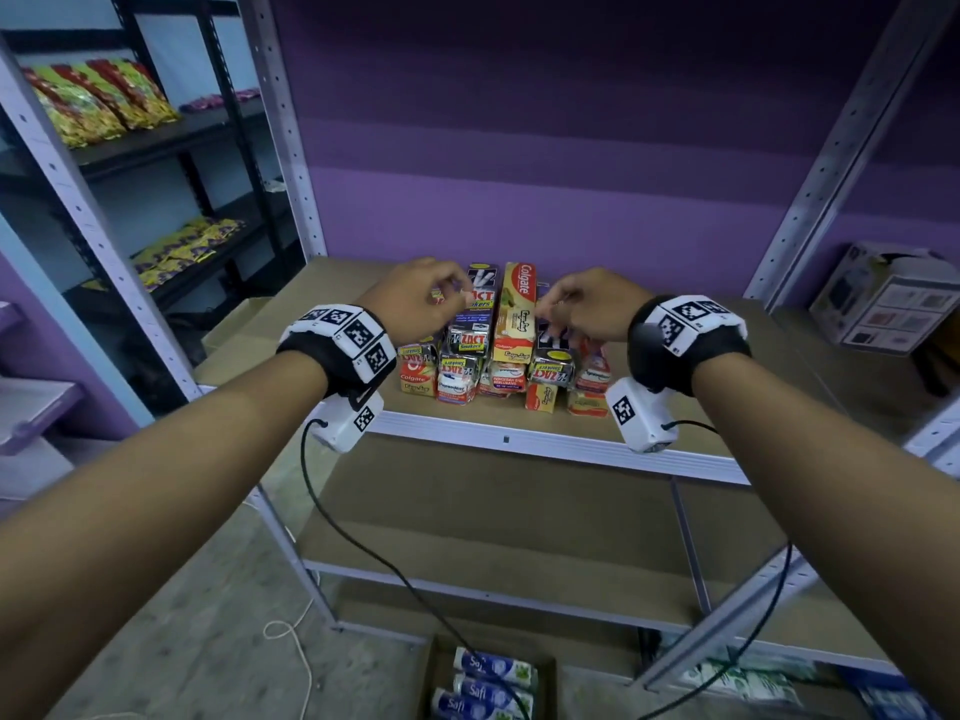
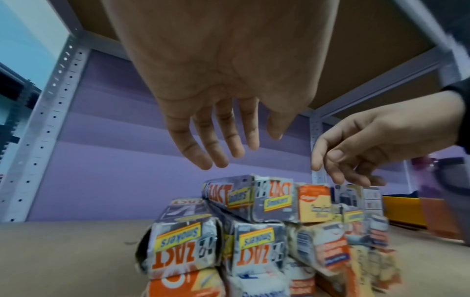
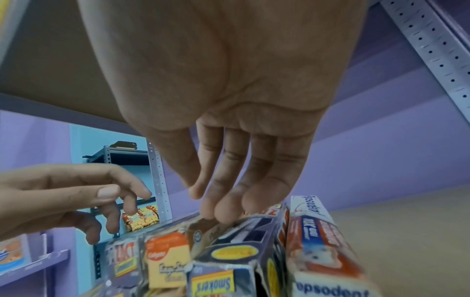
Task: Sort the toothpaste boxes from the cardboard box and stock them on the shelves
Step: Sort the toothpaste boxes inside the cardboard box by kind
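Purple wall panels back a grey metal shelving rack (image 1: 291, 163) with brown board shelves. On the middle shelf (image 1: 675, 413), close to its front edge, stands a heap of toothpaste boxes (image 1: 496, 363), piled in layers with their ends facing the person. A silver-and-blue Zact Smokers box (image 1: 475, 309) and a red-and-yellow Colgate box (image 1: 517, 314) lie side by side on top of it.

The person's left hand (image 1: 415, 298) hovers above the left part of the heap. The left wrist view shows its fingers (image 2: 213, 138) hanging loose and slightly bent over the Zact box, clear of the cardboard, so this grip is slack and has hold of nothing.

The right hand (image 1: 587, 304) reaches over the right part of the heap. In the right wrist view its fingertips (image 3: 223, 211) rest on the top edge of a dark blue box (image 3: 244, 237) just beside the Colgate box, with a white-and-red Pepsodent box (image 3: 320, 251) on the other side. The fingers are close together and only lightly bent. Whether they pinch the edge or merely touch it cannot be told.

Below, on the floor in front of the rack, an open brown cardboard box (image 1: 436, 678) holds blue-and-white Safi boxes (image 1: 488, 683). Yellow snack packets (image 1: 98, 101) lie on a black rack at the left.
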